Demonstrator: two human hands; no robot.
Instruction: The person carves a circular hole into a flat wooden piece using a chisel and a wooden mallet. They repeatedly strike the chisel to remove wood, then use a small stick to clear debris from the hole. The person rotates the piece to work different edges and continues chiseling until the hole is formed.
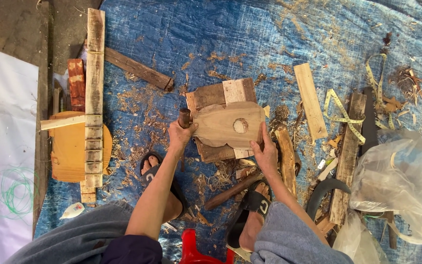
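The flat, pale wooden body blank with a round hole near its middle lies on a small stack of dark and light board offcuts, on a blue woven tarpaulin strewn with shavings. The left hand is clenched round a dark wooden tool handle, held upright at the blank's left edge; the working end is hidden, so the tool's kind cannot be told. The right hand is pressed, fingers spread, on the blank's lower right edge, steadying it. Both sandalled feet rest just below the stack, with a brown wooden stick between them.

Judgement: the step in hand appears to be shaping the blank's left outline. The next move calls for firm downward pressure from the right hand, so that the blank does not slide on the offcuts, and controlled strokes kept clear of the fingers.

Nearby: a yellow tape measure and a long notched plank.
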